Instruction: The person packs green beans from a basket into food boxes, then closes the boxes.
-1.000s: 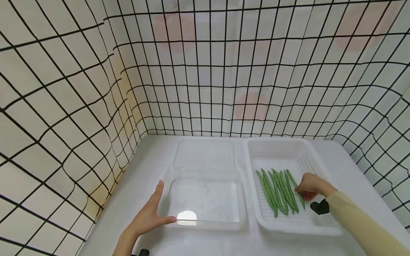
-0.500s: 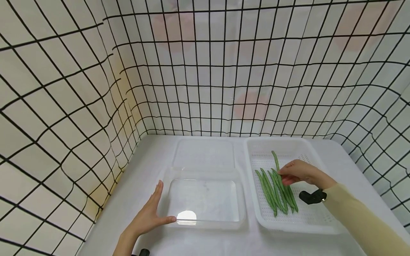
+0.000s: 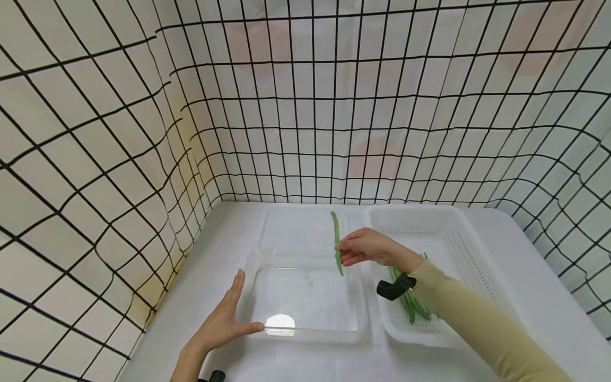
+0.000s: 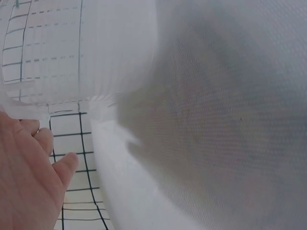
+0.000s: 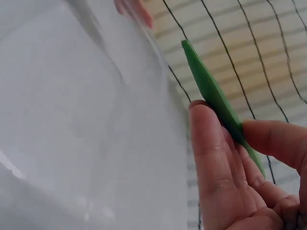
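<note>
My right hand (image 3: 367, 248) pinches one green bean (image 3: 336, 233) between thumb and fingers, over the back right corner of a clear plastic container (image 3: 305, 335). Close up in the right wrist view, the green bean (image 5: 211, 91) slants across the fingertips. Straight fingers and a spread thumb of my left hand (image 3: 220, 323) rest against the container's left side and front left corner. In the left wrist view part of the left hand (image 4: 29, 177) shows by the container wall. Several more green beans (image 3: 412, 307) lie in a white perforated basket (image 3: 391, 334), partly hidden behind the right forearm.
Behind the container a flat translucent lid (image 3: 300, 228) lies on the white table (image 3: 210, 239). Black wire grid panels (image 3: 315, 127) enclose the back and both sides of the table. The basket stands right of the container.
My right hand has picked one green bean from the right of the row and carried it left, out of the basket to above the container. The left hand stays put.
</note>
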Action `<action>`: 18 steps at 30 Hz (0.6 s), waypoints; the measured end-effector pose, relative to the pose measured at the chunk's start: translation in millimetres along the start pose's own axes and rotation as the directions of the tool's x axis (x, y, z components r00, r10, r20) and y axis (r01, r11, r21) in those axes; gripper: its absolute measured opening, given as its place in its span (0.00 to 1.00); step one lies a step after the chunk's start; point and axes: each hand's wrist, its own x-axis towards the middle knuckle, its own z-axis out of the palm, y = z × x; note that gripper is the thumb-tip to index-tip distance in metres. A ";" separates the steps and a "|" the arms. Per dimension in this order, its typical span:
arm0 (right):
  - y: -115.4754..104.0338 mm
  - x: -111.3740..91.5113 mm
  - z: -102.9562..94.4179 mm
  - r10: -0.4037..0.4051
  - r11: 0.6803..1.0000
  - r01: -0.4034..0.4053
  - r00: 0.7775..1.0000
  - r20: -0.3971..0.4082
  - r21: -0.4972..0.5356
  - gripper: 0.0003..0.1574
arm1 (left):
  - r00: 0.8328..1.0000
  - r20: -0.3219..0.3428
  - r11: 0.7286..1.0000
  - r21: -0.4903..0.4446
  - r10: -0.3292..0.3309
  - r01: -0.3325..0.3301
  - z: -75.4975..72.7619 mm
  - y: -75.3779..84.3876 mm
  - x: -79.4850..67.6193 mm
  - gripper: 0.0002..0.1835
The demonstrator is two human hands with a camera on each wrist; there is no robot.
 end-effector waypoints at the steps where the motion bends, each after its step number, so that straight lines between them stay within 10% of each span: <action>1: -2.0 6.9 11.5 0.007 1.000 -0.007 1.000 0.015 0.015 0.14 | 1.000 -0.001 1.000 0.001 0.000 0.000 0.0 -0.2 0.1 0.67; 9: 1.3 54.4 93.5 0.089 0.992 -0.099 0.988 0.123 0.075 0.10 | 1.000 -0.008 1.000 -0.003 0.004 -0.004 -0.4 -0.6 0.1 0.67; 18: 19.7 79.7 138.3 0.147 0.983 -0.160 0.979 0.142 0.087 0.07 | 1.000 0.007 1.000 -0.016 -0.015 0.015 -1.8 -0.5 0.2 0.67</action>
